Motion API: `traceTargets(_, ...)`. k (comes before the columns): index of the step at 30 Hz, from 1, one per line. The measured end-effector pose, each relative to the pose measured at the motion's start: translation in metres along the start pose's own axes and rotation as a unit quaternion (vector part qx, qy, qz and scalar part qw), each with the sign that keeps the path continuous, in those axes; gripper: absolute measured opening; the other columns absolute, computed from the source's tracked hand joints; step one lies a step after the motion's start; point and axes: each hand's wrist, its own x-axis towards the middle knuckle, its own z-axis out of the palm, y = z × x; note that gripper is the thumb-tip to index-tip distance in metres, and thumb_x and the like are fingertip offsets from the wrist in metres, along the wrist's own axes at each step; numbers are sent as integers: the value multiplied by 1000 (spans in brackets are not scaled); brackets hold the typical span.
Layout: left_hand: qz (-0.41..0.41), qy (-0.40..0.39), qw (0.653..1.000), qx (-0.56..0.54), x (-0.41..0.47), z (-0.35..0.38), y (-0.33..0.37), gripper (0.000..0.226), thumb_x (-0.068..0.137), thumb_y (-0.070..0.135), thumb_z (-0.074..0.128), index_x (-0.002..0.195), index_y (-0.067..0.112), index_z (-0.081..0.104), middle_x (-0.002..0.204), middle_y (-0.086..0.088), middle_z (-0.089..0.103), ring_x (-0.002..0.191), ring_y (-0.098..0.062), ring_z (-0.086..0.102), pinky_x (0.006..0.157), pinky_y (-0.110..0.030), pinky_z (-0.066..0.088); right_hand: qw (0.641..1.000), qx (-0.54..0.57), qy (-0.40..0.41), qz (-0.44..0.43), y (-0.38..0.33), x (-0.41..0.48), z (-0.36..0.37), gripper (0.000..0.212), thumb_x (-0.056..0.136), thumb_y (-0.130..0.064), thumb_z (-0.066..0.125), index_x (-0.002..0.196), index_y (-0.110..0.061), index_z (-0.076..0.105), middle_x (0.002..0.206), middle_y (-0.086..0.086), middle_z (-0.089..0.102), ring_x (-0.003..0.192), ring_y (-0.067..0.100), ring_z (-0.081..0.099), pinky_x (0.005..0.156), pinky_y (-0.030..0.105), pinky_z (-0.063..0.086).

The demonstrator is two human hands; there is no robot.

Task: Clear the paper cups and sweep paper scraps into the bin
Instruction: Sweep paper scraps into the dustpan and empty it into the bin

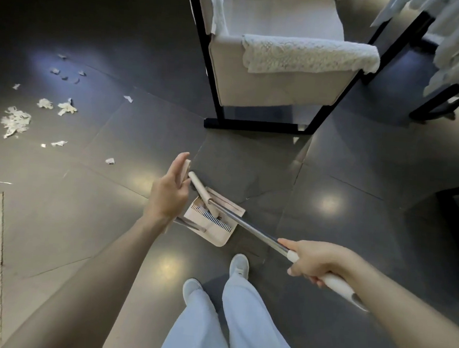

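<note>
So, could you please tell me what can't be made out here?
Head view only.
Bristles of the broom: lost against the dustpan.
Grip of the left hand: it covers the dustpan handle; contact unclear.
The scraps: small, some cut by the left edge.
No bin or cups in frame.

Lounge, upholstered armchair (278, 76), glossy tiled floor (115, 165)
</note>
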Motion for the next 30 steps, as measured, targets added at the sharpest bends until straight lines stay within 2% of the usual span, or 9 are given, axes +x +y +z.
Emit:
traceTargets(4, -33, 69, 997, -18, -1, -22, -11, 57, 90, 9, 58, 135, 39, 42, 105, -4, 70, 94, -27, 66, 75, -28, 46, 998, -50, 15, -29, -21, -9, -32, 80, 92, -23, 52, 152, -40, 3, 49, -2, 58, 33, 9, 51, 40, 17, 43)
traceTargets(6, -44, 111, 993, -11, 2, -39, -16, 56, 90, 8, 58, 139, 32, 44, 106, -5, 70, 95, -26, 65, 73, -22, 41, 998, -54, 25, -38, -40, -6, -49, 79, 94, -22, 53, 152, -40, 4, 51, -1, 58, 34, 9, 51, 39, 17, 43)
traceTargets(8, -61, 144, 987, -23, 6, -59, -19, 56, 90, 6, 58, 141, 27, 45, 113, -9, 68, 101, -29, 64, 79, -28, 44, 997, -46, 35, -46, -63, -3, -67, 78, 94, -21, 53, 153, -40, 5, 57, 2, 57, 36, 10, 50, 43, 21, 45)
traceTargets(11, -86, 192, 977, -23, 10, -92, -26, 54, 91, 6, 57, 141, 24, 45, 97, -6, 66, 87, -31, 63, 75, -28, 44, 994, -69, 48, -71, -102, 5, -93, 77, 94, -20, 53, 153, -37, 6, 56, 3, 57, 38, 12, 51, 46, 23, 47)
traceTargets(16, -134, 268, 953, -34, 31, -141, -61, 55, 90, 4, 58, 140, 24, 46, 100, 10, 58, 78, 2, 50, 70, -4, 33, 980, -167, 68, -89, -188, 33, -133, 77, 93, -24, 53, 154, -32, 7, 64, 2, 61, 43, 13, 55, 47, 25, 46)
traceTargets(19, -155, 293, 943, -38, 53, -169, -89, 56, 89, 3, 58, 140, 23, 46, 106, 13, 55, 84, 10, 44, 69, 7, 27, 979, -167, 68, -91, -247, 57, -153, 76, 93, -24, 55, 153, -34, 9, 68, 4, 59, 47, 16, 54, 50, 29, 48)
traceTargets(24, -191, 293, 936, -30, 95, -224, -140, 56, 93, 8, 57, 142, 30, 41, 111, 14, 51, 88, -4, 50, 69, -1, 34, 972, -201, 69, -97, -352, 94, -177, 76, 92, -23, 54, 153, -34, 9, 69, 6, 62, 47, 16, 55, 49, 28, 48)
traceTargets(27, -212, 301, 929, -30, 120, -256, -168, 55, 93, 8, 56, 142, 30, 41, 112, 13, 52, 90, -11, 51, 70, -4, 34, 953, -269, 90, -111, -414, 117, -189, 76, 91, -25, 51, 153, -32, 8, 89, 6, 69, 50, 15, 60, 55, 27, 51)
traceTargets(30, -245, 307, 919, -30, 141, -284, -193, 55, 94, 9, 55, 142, 31, 40, 111, 11, 53, 88, -13, 52, 70, -9, 35, 928, -334, 106, -125, -469, 136, -201, 77, 91, -29, 51, 154, -28, 8, 119, 3, 61, 76, 15, 66, 77, 30, 52)
